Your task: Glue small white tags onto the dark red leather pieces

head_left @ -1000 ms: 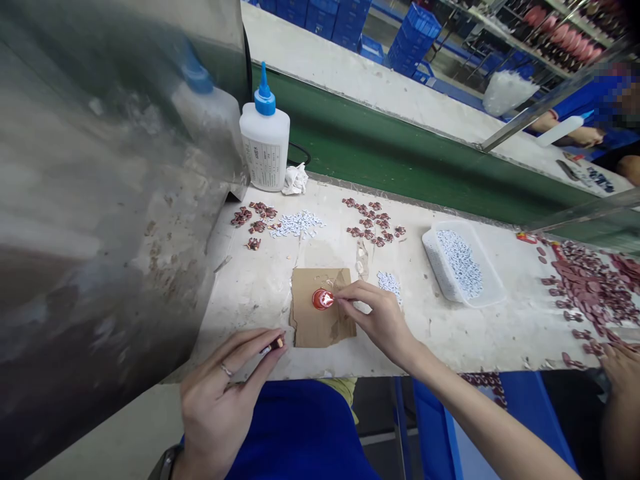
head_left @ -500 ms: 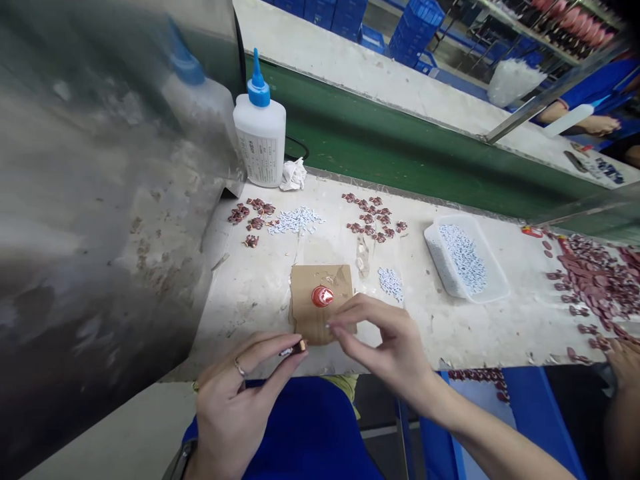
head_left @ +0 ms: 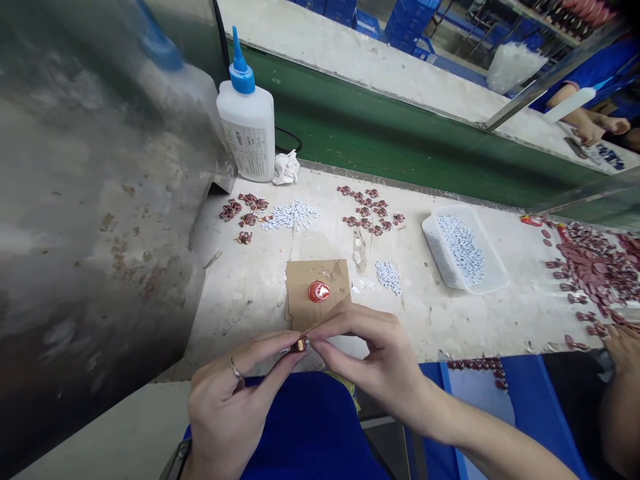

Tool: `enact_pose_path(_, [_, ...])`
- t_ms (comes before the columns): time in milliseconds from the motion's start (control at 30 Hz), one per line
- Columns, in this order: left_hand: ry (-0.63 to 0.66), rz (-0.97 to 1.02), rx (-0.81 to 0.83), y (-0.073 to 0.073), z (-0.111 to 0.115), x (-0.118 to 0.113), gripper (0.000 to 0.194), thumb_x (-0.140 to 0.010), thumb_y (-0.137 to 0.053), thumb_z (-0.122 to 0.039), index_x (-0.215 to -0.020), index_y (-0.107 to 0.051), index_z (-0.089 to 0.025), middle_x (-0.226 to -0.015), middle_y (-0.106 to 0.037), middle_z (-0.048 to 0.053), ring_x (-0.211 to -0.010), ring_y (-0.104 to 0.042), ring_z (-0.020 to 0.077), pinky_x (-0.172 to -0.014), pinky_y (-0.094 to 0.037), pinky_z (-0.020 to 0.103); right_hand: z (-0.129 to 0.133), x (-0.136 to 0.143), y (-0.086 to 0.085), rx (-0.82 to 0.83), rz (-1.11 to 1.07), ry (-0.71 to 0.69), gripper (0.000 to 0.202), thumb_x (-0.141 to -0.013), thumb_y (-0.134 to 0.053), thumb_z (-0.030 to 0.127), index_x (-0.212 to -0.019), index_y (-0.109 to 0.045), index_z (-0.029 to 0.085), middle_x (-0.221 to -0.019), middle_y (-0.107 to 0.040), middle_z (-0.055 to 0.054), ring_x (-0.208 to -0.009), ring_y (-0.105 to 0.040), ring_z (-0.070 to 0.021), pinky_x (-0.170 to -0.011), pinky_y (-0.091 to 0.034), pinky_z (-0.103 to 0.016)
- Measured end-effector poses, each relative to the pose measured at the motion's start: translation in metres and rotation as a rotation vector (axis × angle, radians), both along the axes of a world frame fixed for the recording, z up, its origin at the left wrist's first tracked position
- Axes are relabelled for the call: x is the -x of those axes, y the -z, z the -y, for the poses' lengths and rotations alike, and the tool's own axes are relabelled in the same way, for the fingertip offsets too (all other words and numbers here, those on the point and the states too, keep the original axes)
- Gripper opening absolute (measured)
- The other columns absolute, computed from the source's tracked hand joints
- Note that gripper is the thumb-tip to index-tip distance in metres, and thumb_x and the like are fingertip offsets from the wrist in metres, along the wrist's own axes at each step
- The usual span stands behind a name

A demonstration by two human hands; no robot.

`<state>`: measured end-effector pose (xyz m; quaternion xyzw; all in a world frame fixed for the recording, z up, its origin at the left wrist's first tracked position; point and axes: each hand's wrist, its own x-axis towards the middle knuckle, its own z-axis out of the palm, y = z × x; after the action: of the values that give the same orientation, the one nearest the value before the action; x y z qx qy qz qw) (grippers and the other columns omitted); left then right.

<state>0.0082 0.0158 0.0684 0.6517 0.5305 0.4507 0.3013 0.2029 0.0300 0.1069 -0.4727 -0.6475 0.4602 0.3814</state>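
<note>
Between the thumb and forefinger of my left hand [head_left: 235,393] is a small brown figure piece [head_left: 301,345] with a tan spot, held above the near edge of the table. The fingertips of my right hand [head_left: 367,347] are pinched close together against the piece's right side. Whatever is between those fingertips is hidden. Just beyond both hands lies a piece of cardboard [head_left: 296,277], with a round red cap-like thing [head_left: 319,291] bearing white stuff on it. A small heap of tiny white-blue pieces [head_left: 388,277] lies to the right of the cardboard.
Behind are brown figure pieces [head_left: 367,212], another white-blue heap [head_left: 290,215] and a white bottle with blue nozzle [head_left: 246,127]. A clear tub [head_left: 500,283] stands right. A metal panel [head_left: 100,200] bounds the left. A co-worker's hand [head_left: 623,350] is beside reddish parts [head_left: 595,267].
My right hand has moved left from over the cardboard, where a tiny white piece showed at its fingertips, to the brown piece. My left hand keeps its hold. The view has shifted slightly.
</note>
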Motion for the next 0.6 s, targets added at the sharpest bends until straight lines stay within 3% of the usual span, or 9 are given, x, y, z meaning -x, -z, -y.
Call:
enact_pose_path(167, [0.001,-0.02,-0.043,-0.005,-0.001,0.002,0.018,-0.086,-0.078,-0.021,-0.101,-0.075,-0.031,-0.096,-0.079,-0.013,-0.074,-0.075,0.0047,-0.083,-0.064,0.012,0.003,0.0,0.001,-0.097,0.098,-0.036,0.022,-0.099,-0.066,0.017,-0.116,-0.075,0.027,-0.101,-0.079,-0.004,-0.086,-0.076,-0.0177,-0.071,-0.065,-0.029])
enact_pose_path(400, [-0.021,-0.028,-0.062,-0.007,0.0,0.003,0.019,-0.082,-0.082,-0.02,-0.099,-0.077,-0.029,-0.097,-0.079,-0.012,-0.076,-0.076,0.0055,-0.083,-0.063,0.01,0.005,-0.001,-0.002,-0.45,0.399,-0.139,0.035,-0.104,-0.052,0.011,-0.134,-0.065,0.024,-0.101,-0.078,-0.007,-0.084,-0.077,-0.0189,-0.068,-0.067,-0.029])
enact_pose_path(500, [-0.014,0.0,-0.05,-0.009,-0.001,-0.001,0.018,-0.084,-0.08,-0.021,-0.099,-0.077,-0.031,-0.096,-0.079,-0.013,-0.073,-0.076,0.006,-0.08,-0.065,0.013,0.004,-0.005,-0.003,-0.469,0.402,-0.163,0.036,-0.104,-0.052,0.009,-0.134,-0.064,0.023,-0.106,-0.077,-0.008,-0.089,-0.076,-0.0183,-0.074,-0.067,-0.029])
enact_pose_path(600, [-0.023,0.008,-0.03,-0.012,-0.003,-0.004,0.017,-0.084,-0.08,-0.023,-0.099,-0.077,-0.032,-0.095,-0.079,-0.014,-0.073,-0.076,0.006,-0.08,-0.064,0.012,0.004,-0.009,-0.003,-0.362,0.316,-0.141,0.035,-0.102,-0.059,0.012,-0.134,-0.065,0.025,-0.108,-0.075,-0.008,-0.09,-0.076,-0.0185,-0.075,-0.067,-0.03])
